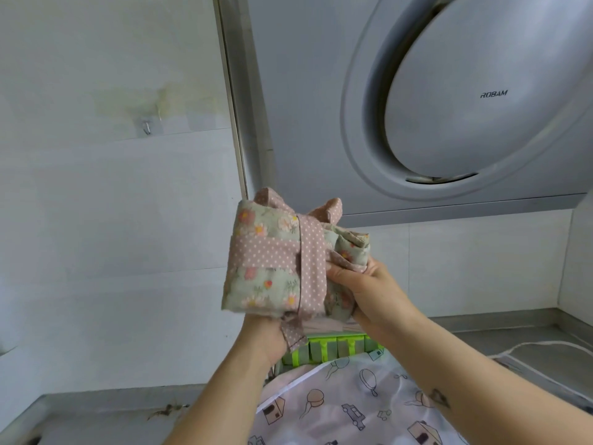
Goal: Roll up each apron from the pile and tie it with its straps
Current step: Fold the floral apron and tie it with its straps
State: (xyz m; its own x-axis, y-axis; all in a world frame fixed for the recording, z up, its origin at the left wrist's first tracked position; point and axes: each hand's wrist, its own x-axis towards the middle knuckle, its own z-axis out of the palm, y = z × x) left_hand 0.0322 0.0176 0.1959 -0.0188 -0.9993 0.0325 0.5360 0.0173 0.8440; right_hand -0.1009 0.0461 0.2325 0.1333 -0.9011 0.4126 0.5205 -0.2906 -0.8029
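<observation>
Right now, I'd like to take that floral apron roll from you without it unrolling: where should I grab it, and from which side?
Probably the upper left half of the floral apron roll, pinched across the horizontal dotted strap, coming from the left. The right hand grips the right end and the left hand holds the bottom, so that side is free.
</observation>
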